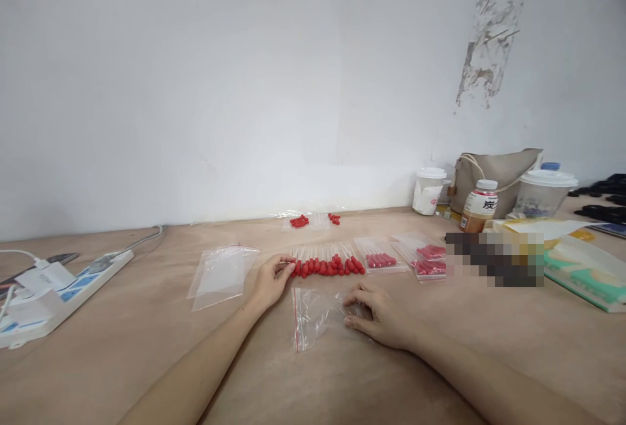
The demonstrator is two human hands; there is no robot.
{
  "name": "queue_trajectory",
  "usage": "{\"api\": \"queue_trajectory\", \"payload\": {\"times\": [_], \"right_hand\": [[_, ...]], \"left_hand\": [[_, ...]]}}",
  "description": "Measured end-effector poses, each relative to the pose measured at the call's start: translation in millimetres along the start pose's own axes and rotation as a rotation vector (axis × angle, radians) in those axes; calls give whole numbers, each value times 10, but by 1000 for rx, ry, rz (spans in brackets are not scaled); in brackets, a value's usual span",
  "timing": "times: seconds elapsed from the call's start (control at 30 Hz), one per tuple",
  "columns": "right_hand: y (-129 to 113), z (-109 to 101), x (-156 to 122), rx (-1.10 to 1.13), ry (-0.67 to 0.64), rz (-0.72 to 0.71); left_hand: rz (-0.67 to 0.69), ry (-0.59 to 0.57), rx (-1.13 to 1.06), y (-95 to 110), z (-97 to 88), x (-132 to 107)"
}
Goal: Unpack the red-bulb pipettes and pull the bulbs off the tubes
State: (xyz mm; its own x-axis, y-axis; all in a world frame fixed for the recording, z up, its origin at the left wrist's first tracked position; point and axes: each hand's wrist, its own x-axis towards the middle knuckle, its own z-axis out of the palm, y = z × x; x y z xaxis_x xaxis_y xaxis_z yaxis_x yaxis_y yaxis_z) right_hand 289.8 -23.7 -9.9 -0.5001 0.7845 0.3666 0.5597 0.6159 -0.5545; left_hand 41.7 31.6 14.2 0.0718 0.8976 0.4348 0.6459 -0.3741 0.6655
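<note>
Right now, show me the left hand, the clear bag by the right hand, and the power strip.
Left hand (272, 280): head view, back of the hand.
Clear bag (319, 321): head view, crinkled plastic.
Power strip (81, 285): head view, socket face.

At your twelve o'clock, you have pale sticks (313, 267) with bright red ends, and the wall (244, 86) behind is white. Closer to you, the see-through bag (313, 322) has a thin red stripe. At ten o'clock, your white power strip (73, 298) has blue patches. Between one and two, the bottle (479, 206) has black letters on white. Your table (122, 347) is light brown.
</note>
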Motion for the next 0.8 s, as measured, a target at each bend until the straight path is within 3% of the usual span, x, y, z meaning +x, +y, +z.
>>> {"api": "queue_trajectory", "payload": {"times": [0.33, 0.63, 0.73, 0.8], "right_hand": [[-1, 2, -1, -18, 0, -7], [23, 11, -1, -29, -2, -11], [31, 15, -8, -27, -3, -22], [32, 19, -11, -30, -13, -25]], "left_hand": [[-23, 40, 13, -10, -7, -11], [-26, 177, 12, -192, 19, 63], [50, 256, 45, -93, -12, -102], [189, 178, 98, 48, -57, -309]]}}
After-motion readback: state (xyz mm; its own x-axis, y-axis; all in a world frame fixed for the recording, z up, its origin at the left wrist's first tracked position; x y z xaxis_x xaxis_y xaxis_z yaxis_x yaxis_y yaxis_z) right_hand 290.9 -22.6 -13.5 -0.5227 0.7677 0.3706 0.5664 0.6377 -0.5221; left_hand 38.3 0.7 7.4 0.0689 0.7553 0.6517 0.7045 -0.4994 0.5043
